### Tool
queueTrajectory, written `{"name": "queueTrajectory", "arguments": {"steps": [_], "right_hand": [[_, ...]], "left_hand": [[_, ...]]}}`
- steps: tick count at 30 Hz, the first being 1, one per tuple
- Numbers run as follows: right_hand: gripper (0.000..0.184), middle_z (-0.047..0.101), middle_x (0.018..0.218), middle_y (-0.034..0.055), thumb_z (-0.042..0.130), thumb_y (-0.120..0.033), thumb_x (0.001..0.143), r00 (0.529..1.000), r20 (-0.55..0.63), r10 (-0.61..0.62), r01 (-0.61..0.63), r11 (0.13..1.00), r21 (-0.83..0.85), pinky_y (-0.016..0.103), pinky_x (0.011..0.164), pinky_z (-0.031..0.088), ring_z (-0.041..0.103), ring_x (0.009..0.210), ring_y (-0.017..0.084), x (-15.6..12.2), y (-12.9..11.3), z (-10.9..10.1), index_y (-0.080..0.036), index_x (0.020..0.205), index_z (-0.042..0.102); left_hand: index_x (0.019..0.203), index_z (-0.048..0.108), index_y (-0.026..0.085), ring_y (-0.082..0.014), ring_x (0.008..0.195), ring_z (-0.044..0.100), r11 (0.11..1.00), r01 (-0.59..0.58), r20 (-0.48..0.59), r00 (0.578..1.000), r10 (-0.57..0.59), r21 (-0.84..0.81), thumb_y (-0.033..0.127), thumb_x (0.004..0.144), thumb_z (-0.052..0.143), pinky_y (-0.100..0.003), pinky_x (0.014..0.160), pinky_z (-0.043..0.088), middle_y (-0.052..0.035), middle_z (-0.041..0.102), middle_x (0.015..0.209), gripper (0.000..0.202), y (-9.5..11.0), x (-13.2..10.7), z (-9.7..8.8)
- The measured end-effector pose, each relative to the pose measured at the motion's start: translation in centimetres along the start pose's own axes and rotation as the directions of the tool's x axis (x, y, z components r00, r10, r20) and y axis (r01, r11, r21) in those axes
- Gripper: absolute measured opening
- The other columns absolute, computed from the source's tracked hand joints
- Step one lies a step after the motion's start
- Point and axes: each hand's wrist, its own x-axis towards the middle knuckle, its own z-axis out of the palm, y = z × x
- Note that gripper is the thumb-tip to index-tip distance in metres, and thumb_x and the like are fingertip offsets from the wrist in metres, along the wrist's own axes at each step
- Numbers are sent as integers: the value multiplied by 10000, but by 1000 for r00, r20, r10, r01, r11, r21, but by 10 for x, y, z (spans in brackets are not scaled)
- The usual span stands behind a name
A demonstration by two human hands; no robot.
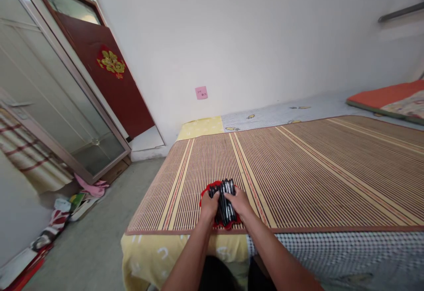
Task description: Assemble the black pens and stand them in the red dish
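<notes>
A bundle of several black pens (225, 202) lies on something red (208, 190) at the near edge of a striped bamboo mat (298, 171). My left hand (208, 207) is closed around the left side of the bundle. My right hand (239, 202) grips its right side, fingers curled over the pens. Both forearms reach in from the bottom of the view. The red thing shows only as a rim around the pens, and I cannot tell what it is.
The mat covers a bed with a yellow and checked sheet (155, 255). A white wall with a pink note (201, 92) stands behind. A glass door (49, 105) and a red door (109, 79) are at left. Clutter (66, 211) lies on the floor. An orange cushion (391, 99) sits far right.
</notes>
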Motion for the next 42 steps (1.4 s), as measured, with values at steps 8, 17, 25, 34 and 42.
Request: {"name": "queueTrajectory", "arguments": {"steps": [8,17,25,34,42], "right_hand": [[395,721,1017,107,615,-110,735,974,-2,-226,219,949,-226,346,908,511,683,989,254,-17,-11,-21,-178,1120,667],[385,691,1108,155,605,-55,737,934,98,-344,351,823,-447,468,998,436,592,1093,340,-34,-13,-39,-183,1087,699],[396,662,1193,167,551,-127,826,917,91,-388,378,776,-504,465,1019,436,574,1140,337,-42,-2,-36,-155,1210,645],[404,672,1158,182,498,-180,877,931,71,-359,342,785,-516,472,991,461,587,1122,337,-50,-3,-32,-134,1262,611],[330,682,1126,150,485,-175,873,920,68,-385,380,838,-393,460,1023,460,595,1113,306,-46,0,-35,-159,1157,651]], "left_hand": [[1067,694,162,-260,964,686,998,-45,-51,998,47,35,347,798,678,-390,930,488,-112,751,982,327,8,-9,-9],[1170,659,197,-304,1241,542,929,-271,-10,959,283,253,238,776,655,-468,1127,328,-129,648,1255,397,22,-30,-19],[1183,674,220,-254,1213,581,837,-439,262,893,367,327,226,871,537,-411,1102,385,-102,671,1256,341,41,13,16],[1218,645,207,-282,1213,558,767,-532,358,837,414,358,276,827,657,-420,1096,381,-115,624,1261,397,37,14,27],[1176,650,188,-286,1152,594,765,-531,372,836,403,365,270,823,673,-441,1050,421,-127,667,1193,363,34,18,31]]}}
